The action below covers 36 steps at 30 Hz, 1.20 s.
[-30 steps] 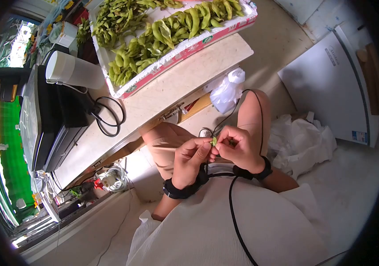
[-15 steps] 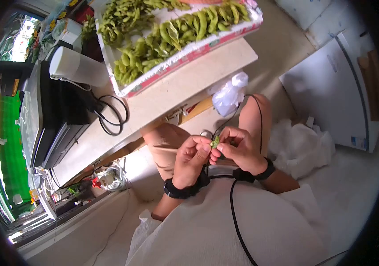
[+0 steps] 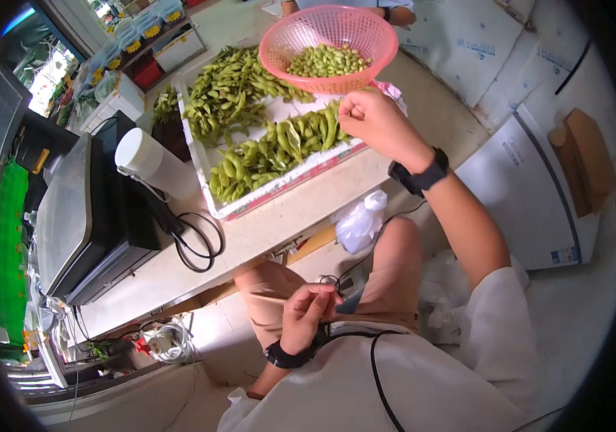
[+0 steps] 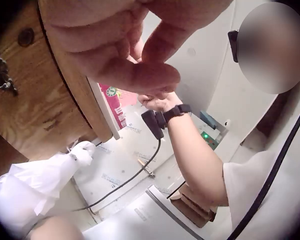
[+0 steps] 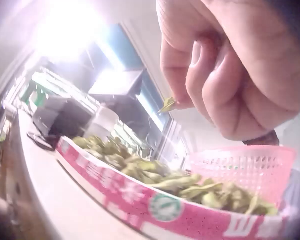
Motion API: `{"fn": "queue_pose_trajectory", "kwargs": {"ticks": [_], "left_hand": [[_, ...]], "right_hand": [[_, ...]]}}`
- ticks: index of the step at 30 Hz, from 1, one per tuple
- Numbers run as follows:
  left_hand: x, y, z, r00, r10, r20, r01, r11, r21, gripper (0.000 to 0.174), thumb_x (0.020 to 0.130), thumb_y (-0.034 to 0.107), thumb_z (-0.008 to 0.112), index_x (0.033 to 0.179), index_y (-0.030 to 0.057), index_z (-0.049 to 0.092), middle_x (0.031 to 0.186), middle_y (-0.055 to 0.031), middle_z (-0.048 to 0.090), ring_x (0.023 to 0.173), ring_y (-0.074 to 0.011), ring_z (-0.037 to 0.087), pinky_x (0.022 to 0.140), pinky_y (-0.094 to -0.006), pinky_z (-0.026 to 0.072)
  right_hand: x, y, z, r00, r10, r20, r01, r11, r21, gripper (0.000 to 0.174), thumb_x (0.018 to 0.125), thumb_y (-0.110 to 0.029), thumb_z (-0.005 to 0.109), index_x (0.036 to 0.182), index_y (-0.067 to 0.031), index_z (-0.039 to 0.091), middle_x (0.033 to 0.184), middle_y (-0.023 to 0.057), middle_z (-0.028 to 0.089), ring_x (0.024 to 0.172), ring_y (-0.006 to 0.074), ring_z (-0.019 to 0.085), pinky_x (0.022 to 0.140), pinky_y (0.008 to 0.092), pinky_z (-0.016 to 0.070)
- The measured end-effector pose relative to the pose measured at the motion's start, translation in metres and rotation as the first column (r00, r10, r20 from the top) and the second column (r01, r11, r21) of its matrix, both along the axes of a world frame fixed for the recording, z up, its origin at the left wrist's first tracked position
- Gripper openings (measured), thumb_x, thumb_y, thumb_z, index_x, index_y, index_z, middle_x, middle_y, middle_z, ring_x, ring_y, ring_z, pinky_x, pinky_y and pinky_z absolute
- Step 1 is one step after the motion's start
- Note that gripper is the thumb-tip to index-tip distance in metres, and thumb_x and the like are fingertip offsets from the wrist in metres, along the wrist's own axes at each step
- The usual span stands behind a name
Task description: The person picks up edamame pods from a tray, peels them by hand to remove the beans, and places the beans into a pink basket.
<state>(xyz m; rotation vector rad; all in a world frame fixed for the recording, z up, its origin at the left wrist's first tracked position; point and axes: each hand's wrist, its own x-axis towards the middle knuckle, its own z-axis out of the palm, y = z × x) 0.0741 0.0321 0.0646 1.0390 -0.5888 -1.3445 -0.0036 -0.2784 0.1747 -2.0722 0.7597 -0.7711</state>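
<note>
My right hand [image 3: 387, 129] is over the right part of the white foam box [image 3: 198, 169], just below the pink colander [image 3: 387, 61]. In the right wrist view its thumb and finger pinch a small green pod piece [image 5: 167, 105] above the green pods [image 5: 155, 175]. Low over the lap, my left hand [image 3: 304, 320] has curled fingers with the thumb against the index finger. No object shows between them in the left wrist view of the hand [image 4: 120, 55]. Green pods [image 3: 232, 90] lie in the box; shelled beans [image 3: 329, 61] are in the colander.
A white cylindrical container [image 3: 146, 162] and a black machine [image 3: 70, 216] stand left of the box, with a looped black cable [image 3: 196, 241] on the table. A white plastic bag [image 3: 360, 222] hangs by the table edge. Another person [image 3: 398, 13] is across the table.
My right hand has left the left hand and moved up and forward to the box. The left hand stays over the lap. The head view has shifted, bringing the colander into sight.
</note>
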Motion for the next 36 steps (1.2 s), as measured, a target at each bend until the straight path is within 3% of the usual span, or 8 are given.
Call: {"fn": "queue_pose_trajectory", "kwargs": {"ticks": [2, 5, 9, 11, 17, 27, 33, 36], "left_hand": [[0.001, 0.002, 0.000, 1.000, 0.000, -0.006, 0.000, 1.000, 0.004, 0.018, 0.095, 0.007, 0.044, 0.107, 0.0025, 0.056, 0.087, -0.0057, 0.062, 0.063, -0.0058, 0.045, 0.057, -0.0184, 0.0378], [0.005, 0.007, -0.002, 1.000, 0.014, 0.000, -0.014, 1.000, 0.004, 0.018, 0.095, 0.008, 0.044, 0.107, 0.0027, 0.056, 0.087, -0.0054, 0.062, 0.063, -0.0055, 0.046, 0.056, -0.0184, 0.0378], [0.014, 0.012, 0.001, 0.998, 0.058, -0.029, -0.059, 0.998, -0.018, 0.017, 0.096, 0.009, 0.044, 0.107, 0.0030, 0.055, 0.086, -0.0058, 0.062, 0.061, -0.0052, 0.046, 0.055, -0.0185, 0.0381], [0.025, 0.014, 0.011, 0.995, 0.101, 0.007, -0.101, 0.995, -0.018, 0.017, 0.096, 0.009, 0.044, 0.107, 0.0028, 0.055, 0.086, -0.0061, 0.061, 0.062, -0.0053, 0.047, 0.055, -0.0186, 0.0389], [0.053, 0.005, 0.030, 0.973, 0.204, 0.108, -0.189, 0.972, -0.138, 0.016, 0.095, 0.008, 0.044, 0.106, 0.0019, 0.053, 0.086, -0.0084, 0.061, 0.063, -0.0071, 0.051, 0.057, -0.0195, 0.0431], [0.028, 0.015, 0.010, 0.994, 0.102, -0.047, -0.105, 0.993, -0.059, 0.017, 0.096, 0.011, 0.044, 0.106, 0.0024, 0.055, 0.087, -0.0066, 0.061, 0.062, -0.0062, 0.048, 0.055, -0.0180, 0.0392], [0.034, 0.023, 0.013, 0.985, 0.175, 0.004, -0.175, 0.984, -0.024, 0.016, 0.095, 0.009, 0.044, 0.103, 0.0023, 0.055, 0.084, -0.0075, 0.061, 0.063, -0.0076, 0.049, 0.055, -0.0192, 0.0393], [0.038, 0.026, 0.010, 0.981, 0.195, -0.015, -0.195, 0.981, -0.010, 0.015, 0.094, 0.007, 0.044, 0.101, 0.0019, 0.056, 0.082, -0.0086, 0.062, 0.063, -0.0094, 0.051, 0.054, -0.0204, 0.0392]], "right_hand": [[0.015, -0.012, 0.001, 0.983, -0.094, -0.160, 0.072, 0.988, -0.136, 0.013, 0.073, -0.013, 0.062, 0.076, 0.0000, 0.061, 0.072, 0.0146, 0.063, 0.068, 0.0232, 0.063, 0.062, 0.0332, 0.0464], [0.030, -0.019, -0.005, 0.984, -0.114, -0.136, 0.071, 0.956, -0.286, 0.013, 0.076, -0.012, 0.061, 0.078, 0.0004, 0.060, 0.062, 0.0089, 0.058, 0.057, 0.0156, 0.056, 0.054, 0.0309, 0.0411], [0.038, -0.014, -0.003, 0.973, -0.136, -0.184, 0.062, 0.930, -0.361, 0.013, 0.078, -0.014, 0.059, 0.079, -0.0010, 0.061, 0.067, 0.0124, 0.061, 0.061, 0.0234, 0.059, 0.056, 0.0342, 0.0433], [0.040, -0.008, -0.002, 0.985, -0.115, -0.129, 0.060, 0.928, -0.367, 0.014, 0.081, -0.013, 0.056, 0.081, 0.0001, 0.061, 0.065, 0.0103, 0.059, 0.058, 0.0192, 0.057, 0.055, 0.0320, 0.0419], [0.040, -0.009, 0.043, 0.999, 0.006, 0.031, 0.002, 0.968, -0.250, 0.017, 0.085, -0.012, 0.049, 0.086, 0.0017, 0.059, 0.075, 0.0162, 0.062, 0.068, 0.0278, 0.062, 0.061, 0.0354, 0.0458], [0.082, -0.114, 0.056, 0.993, -0.080, -0.085, 0.064, 0.981, -0.183, 0.020, 0.084, -0.007, 0.050, 0.098, 0.0018, 0.060, 0.083, 0.0115, 0.064, 0.073, 0.0176, 0.060, 0.064, 0.0318, 0.0453], [0.094, -0.141, 0.047, 0.967, 0.032, -0.254, -0.057, 0.994, -0.089, 0.030, 0.090, -0.024, 0.044, 0.098, 0.0013, 0.057, 0.081, 0.0078, 0.057, 0.071, 0.0157, 0.053, 0.063, 0.0316, 0.0430], [0.095, -0.139, 0.044, 0.979, 0.016, -0.204, -0.066, 0.969, -0.240, 0.033, 0.090, -0.025, 0.038, 0.099, 0.0041, 0.053, 0.092, 0.0172, 0.059, 0.085, 0.0262, 0.057, 0.075, 0.0372, 0.0420]]}}
